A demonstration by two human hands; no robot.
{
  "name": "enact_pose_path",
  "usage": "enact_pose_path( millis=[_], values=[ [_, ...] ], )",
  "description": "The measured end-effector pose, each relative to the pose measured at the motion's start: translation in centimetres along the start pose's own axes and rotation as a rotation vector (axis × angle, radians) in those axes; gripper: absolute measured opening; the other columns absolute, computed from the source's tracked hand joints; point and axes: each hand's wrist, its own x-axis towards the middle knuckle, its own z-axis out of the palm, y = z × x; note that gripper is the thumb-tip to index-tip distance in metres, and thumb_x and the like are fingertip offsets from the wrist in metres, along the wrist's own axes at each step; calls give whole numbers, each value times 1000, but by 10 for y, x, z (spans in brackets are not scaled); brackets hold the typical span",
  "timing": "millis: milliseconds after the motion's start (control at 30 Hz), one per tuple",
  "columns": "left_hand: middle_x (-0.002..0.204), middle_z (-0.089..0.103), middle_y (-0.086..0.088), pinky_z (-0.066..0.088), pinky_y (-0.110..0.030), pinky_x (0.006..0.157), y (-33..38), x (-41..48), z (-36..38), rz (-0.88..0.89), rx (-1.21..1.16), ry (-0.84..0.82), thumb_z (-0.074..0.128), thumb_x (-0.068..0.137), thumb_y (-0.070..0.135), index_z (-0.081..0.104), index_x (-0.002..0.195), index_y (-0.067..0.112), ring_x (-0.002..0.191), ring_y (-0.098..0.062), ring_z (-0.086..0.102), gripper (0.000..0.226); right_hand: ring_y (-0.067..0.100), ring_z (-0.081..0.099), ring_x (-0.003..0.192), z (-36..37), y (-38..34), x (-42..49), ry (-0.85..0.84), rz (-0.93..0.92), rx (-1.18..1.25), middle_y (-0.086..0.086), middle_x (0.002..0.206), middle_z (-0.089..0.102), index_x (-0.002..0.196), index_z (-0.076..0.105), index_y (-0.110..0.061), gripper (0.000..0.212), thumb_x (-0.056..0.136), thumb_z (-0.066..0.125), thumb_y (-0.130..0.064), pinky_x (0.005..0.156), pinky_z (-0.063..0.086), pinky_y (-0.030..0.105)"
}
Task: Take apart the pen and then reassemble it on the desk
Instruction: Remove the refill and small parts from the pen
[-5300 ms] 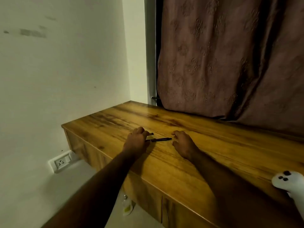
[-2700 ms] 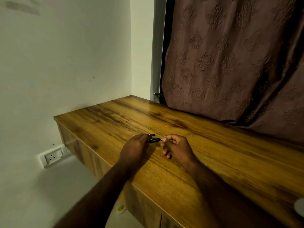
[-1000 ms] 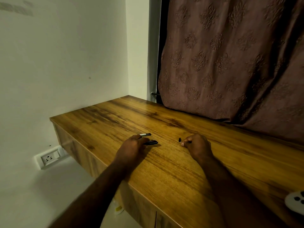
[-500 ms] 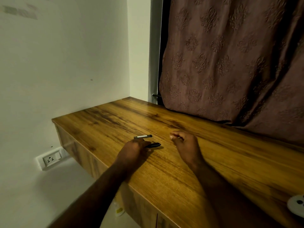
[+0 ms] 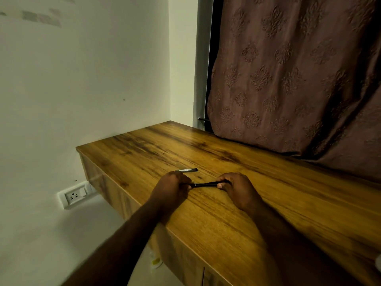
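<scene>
Head view, read from the left: I see a pale wall [image 5: 82, 79] with a white socket [image 5: 73, 196] set low on it, just left of the desk's near corner. On the floor below the desk's front edge lies a small pale object [image 5: 155, 262], too dim for me to name. The wooden desk [image 5: 268, 203] runs from that corner off to the right. On its top, just beyond the left hand's knuckles, lies a short separate piece [image 5: 186, 170], silver along its middle and dark at its right end, apart from the pen. My view of the left hand [image 5: 172, 187] shows its fingers curled and pinching the left end of the pen [image 5: 204, 184]. The black pen lies roughly level between the two hands, low over the desk top near its front edge; I cannot tell whether it touches the wood. The right hand [image 5: 237, 188] pinches the pen's right end with its thumb and curled fingers. Both hands cover the pen's ends, so only its middle stretch shows. Both forearms cross the desk's front edge and hide part of it. Behind the desk hangs a patterned brown curtain [image 5: 288, 79]. A white object [image 5: 379, 263] is cut off by the right border.
</scene>
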Motion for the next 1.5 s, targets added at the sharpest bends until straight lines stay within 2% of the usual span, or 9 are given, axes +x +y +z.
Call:
enact_pose_path(
  millis=[400, 467, 567, 700, 900, 1000, 1067, 1367, 1500],
  values=[
    [91, 71, -1, 53, -25, 76, -6, 1, 3, -121, -69, 18, 68, 82, 12, 73, 91, 14, 81, -6, 65, 11, 20, 55, 110, -10, 0, 0, 127, 7, -39, 1, 112, 64, 116, 67, -16, 36, 83, 70, -28, 95, 48, 41],
    [85, 66, -5, 53, -20, 65, -6, -2, 2, -251, -408, 113, 66, 83, 0, 66, 95, 5, 68, -1, 63, 14, 22, 60, 98, -15, -11, -2, 404, -69, 88, 4, 103, 68, 104, 72, -14, 21, 87, 65, -24, 85, 51, 41],
    [88, 64, -17, 58, -42, 73, -15, -2, -11, -564, -978, 233, 57, 91, 1, 63, 103, 9, 75, -23, 67, 16, 21, 60, 76, -16, -25, -7, 673, -130, 291, 3, 80, 66, 82, 72, -11, 20, 91, 61, -25, 67, 51, 36],
    [105, 68, -17, 54, -55, 87, -43, 8, -11, -679, -803, 341, 61, 90, 12, 64, 108, 18, 96, -34, 67, 19, 17, 60, 77, 0, -29, -7, 551, -111, 246, -1, 79, 66, 77, 68, -14, 20, 92, 58, -25, 68, 48, 31],
    [106, 67, -6, 52, -31, 83, -40, 35, 7, -462, -137, 42, 69, 81, 36, 62, 119, 11, 97, -21, 63, 46, 15, 44, 124, 31, -37, -1, 113, -85, -158, -6, 126, 61, 126, 59, -27, 38, 90, 56, -37, 102, 35, 35],
    [89, 64, 0, 50, -34, 75, -37, 40, 8, -337, 71, -33, 59, 79, 49, 69, 89, 29, 95, -26, 61, 24, 17, 42, 128, 31, -36, 2, 131, -86, -149, -5, 128, 59, 127, 59, -27, 40, 90, 55, -39, 106, 33, 38],
    [66, 55, 11, 43, -28, 60, -41, 46, 10, -265, 79, -55, 56, 81, 48, 61, 65, 35, 78, -24, 63, 21, 19, 43, 128, 30, -33, 3, 150, -60, -136, -4, 128, 59, 126, 59, -28, 40, 89, 53, -41, 106, 36, 41],
    [89, 56, 3, 43, -23, 63, -27, 32, 5, -193, -55, 197, 62, 90, 27, 66, 92, 18, 76, -7, 53, 11, 13, 53, 112, 21, -41, 2, 276, 9, 126, -5, 111, 60, 118, 66, -18, 27, 96, 49, -21, 97, 45, 30],
    [95, 52, 7, 38, -13, 64, 6, 3, -6, -99, -143, 299, 56, 94, 24, 65, 101, 16, 78, 0, 51, 14, 3, 62, 74, 14, -51, 5, 251, 91, 521, -7, 81, 71, 93, 72, -12, 21, 95, 54, -23, 69, 47, 23]
  ],
)
